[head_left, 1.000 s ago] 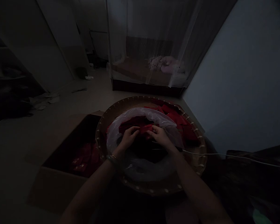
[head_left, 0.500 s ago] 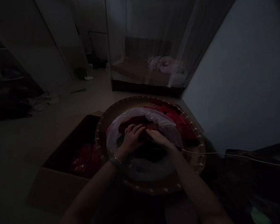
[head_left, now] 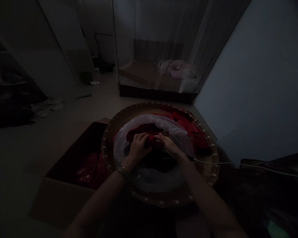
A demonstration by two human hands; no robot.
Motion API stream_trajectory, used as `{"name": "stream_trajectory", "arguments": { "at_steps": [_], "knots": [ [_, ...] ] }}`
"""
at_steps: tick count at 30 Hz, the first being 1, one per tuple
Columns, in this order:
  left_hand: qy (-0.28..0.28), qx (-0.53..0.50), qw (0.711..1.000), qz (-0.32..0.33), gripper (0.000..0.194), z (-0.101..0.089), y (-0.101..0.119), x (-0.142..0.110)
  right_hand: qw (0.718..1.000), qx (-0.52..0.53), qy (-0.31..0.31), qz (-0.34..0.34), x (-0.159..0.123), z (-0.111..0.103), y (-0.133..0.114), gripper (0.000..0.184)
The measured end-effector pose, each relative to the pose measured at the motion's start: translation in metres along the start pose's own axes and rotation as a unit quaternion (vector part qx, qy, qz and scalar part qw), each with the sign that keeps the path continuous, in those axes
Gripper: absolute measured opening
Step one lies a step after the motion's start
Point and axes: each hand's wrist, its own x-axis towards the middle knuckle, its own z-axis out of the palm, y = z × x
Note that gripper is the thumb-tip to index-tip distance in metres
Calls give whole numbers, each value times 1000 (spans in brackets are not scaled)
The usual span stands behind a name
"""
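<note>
In dim light both my hands meet over a wide round bamboo tray [head_left: 134, 111]. My left hand [head_left: 138, 147], a bangle at its wrist, has its fingers curled round the left side of a small red packet [head_left: 152, 139]. At the packet's other end, my right hand [head_left: 171, 146] grips it between thumb and fingers. Beneath them a translucent plastic bag [head_left: 120, 140] lies spread in a ring, with dark red pieces [head_left: 149, 128] inside its opening. More red packets [head_left: 188, 127] lie at the tray's right. Fine detail is lost in the dark.
Left of the tray stands an open cardboard box [head_left: 62, 195] holding red packets [head_left: 89, 168] with gold print. A white cord [head_left: 225, 162] runs right from a dark handle-like piece by my right wrist. Beyond are a netted bed [head_left: 144, 71] and a pale wall [head_left: 258, 82].
My right hand's fingers have straightened and shifted slightly right. More of the red packet now shows between the hands. My left hand has moved slightly left.
</note>
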Motion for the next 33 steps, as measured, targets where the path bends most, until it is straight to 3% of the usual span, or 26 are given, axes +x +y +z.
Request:
{"name": "stream_trajectory", "arguments": {
  "at_steps": [4,12,16,20,23,25,28,31,33],
  "knots": [
    [-22,13,1000,1,59,1,-2,-1,999,-7,-32,-2,-1,5,-5,53],
    [-23,-19,1000,0,50,1,-3,0,998,-39,-42,-39,-4,1,-13,45],
    [-16,-41,999,-18,46,0,-1,1,995,-78,3,-69,-5,1,-13,47],
    [6,-56,997,-53,42,-1,-3,2,991,-35,81,-104,-4,-4,-12,51],
    [41,-75,992,-89,38,0,-5,4,976,-113,139,-122,-1,-9,-5,35],
    [62,-85,989,-108,35,1,-6,6,954,-258,86,-124,1,-7,5,23],
    [83,-97,985,-115,34,0,-7,7,887,-439,-30,-140,1,5,23,50],
    [92,-106,984,-111,37,-1,-7,8,817,-560,-30,-134,1,20,33,59],
    [96,-108,983,-115,37,-2,-7,8,791,-601,-23,-116,3,27,34,54]
  ]
}}
